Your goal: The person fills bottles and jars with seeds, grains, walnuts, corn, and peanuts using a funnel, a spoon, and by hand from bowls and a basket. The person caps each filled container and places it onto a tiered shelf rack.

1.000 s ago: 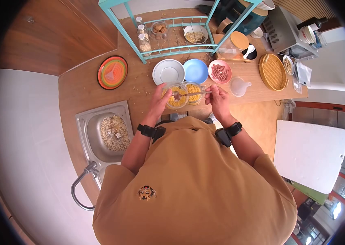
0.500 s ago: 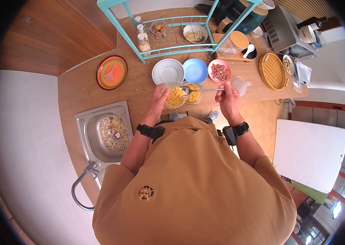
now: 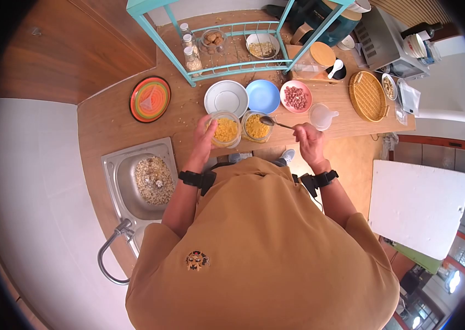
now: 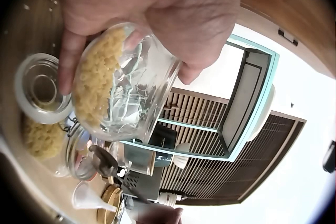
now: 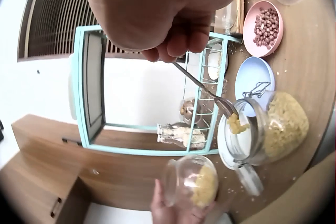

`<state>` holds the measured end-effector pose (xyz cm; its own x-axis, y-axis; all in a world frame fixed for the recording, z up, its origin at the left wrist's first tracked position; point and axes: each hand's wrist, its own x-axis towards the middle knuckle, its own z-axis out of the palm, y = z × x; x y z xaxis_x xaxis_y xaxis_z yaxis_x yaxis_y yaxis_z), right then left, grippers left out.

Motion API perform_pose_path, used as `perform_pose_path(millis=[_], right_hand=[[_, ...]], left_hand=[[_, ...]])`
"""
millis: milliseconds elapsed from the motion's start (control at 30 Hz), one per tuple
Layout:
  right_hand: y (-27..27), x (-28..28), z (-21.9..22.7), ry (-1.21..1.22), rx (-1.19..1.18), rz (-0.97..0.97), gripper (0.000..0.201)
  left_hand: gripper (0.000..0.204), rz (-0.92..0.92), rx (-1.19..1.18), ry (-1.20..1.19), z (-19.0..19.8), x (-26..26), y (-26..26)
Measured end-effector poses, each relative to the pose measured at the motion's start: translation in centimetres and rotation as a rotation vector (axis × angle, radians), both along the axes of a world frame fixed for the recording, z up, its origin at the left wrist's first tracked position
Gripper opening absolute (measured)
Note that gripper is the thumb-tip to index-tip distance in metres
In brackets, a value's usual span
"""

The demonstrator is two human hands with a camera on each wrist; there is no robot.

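Observation:
The left hand grips a clear glass jar partly filled with small yellow pieces; in the left wrist view this jar is tilted, fingers round it. Pinched in the right hand is the handle of a metal spoon. Its bowl is over the mouth of a second jar of yellow pieces standing at the counter's front edge. From the right wrist view, the spoon carries some yellow pieces at the mouth of that jar, whose clasp lid hangs open.
Behind the jars stand a white bowl, a blue bowl, a pink bowl of reddish nuts and a funnel. A teal rack rises behind them. The sink is at left, a woven tray at right.
The held jar has shifted slightly left, away from the standing jar. The spoon has moved from over the held jar to over the standing one, its handle now slanting down toward the right hand.

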<state>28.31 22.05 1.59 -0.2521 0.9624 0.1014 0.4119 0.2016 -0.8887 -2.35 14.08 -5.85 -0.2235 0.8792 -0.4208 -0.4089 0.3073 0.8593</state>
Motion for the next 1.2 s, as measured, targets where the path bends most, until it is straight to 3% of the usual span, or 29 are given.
perform_pose_path(millis=[100, 133, 200, 267, 367, 400, 467, 600, 700, 767, 800, 867, 1200], right_hand=[[-0.3, -0.5, 1.1, -0.076, 0.262, 0.113, 0.026], [-0.5, -0.6, 1.4, -0.074, 0.263, 0.116, 0.026], [-0.8, -1.0, 2.4, 0.179, 0.201, -0.062, 0.028], [-1.0, -1.8, 3.7, 0.235, 0.177, -0.070, 0.030], [-1.2, -3.7, 5.3, 0.244, 0.171, 0.171, 0.020], [-1.0, -4.3, 5.2, 0.245, 0.173, 0.165, 0.020], [-0.6, -5.5, 5.0, 0.058, 0.407, 0.399, 0.012], [-0.7, -6.2, 4.1, 0.033, 0.433, 0.446, 0.012], [-1.2, -5.8, 3.1, -0.033, 0.255, 0.417, 0.017], [-1.7, -5.8, 2.6, 0.094, -0.124, 0.282, 0.025], [-1.7, -5.8, 1.6, 0.093, -0.122, 0.281, 0.025], [-1.8, -5.9, -0.2, 0.433, -0.364, 0.111, 0.034], [-1.0, -3.8, -1.2, 0.693, -0.580, -0.138, 0.037]], left_hand=[[0.050, 0.004, 0.000, 0.019, 0.1, 0.2, 0.1], [0.049, 0.006, 0.000, 0.036, 0.2, 0.3, 0.1], [0.049, -0.002, 0.007, 0.055, -0.3, 0.4, 0.2], [0.050, -0.020, 0.014, 0.072, -0.7, 0.6, 0.1], [0.053, -0.072, -0.016, 0.075, -0.8, 0.9, 0.5], [0.054, -0.092, -0.009, 0.096, -0.8, 1.1, 0.5], [0.055, -0.115, 0.002, 0.119, -0.5, 1.4, 0.7], [0.056, -0.170, 0.065, 0.191, 0.4, 1.8, 0.5], [0.051, -0.164, 0.141, 0.239, 0.8, 1.9, 0.4], [0.046, -0.163, 0.163, 0.236, 0.6, 2.0, 0.4], [0.046, -0.155, 0.160, 0.197, 0.3, 1.9, 0.4], [0.046, -0.146, 0.158, 0.159, 0.4, 1.9, 0.3], [0.051, -0.133, 0.111, 0.167, 1.6, 2.8, -0.2]])
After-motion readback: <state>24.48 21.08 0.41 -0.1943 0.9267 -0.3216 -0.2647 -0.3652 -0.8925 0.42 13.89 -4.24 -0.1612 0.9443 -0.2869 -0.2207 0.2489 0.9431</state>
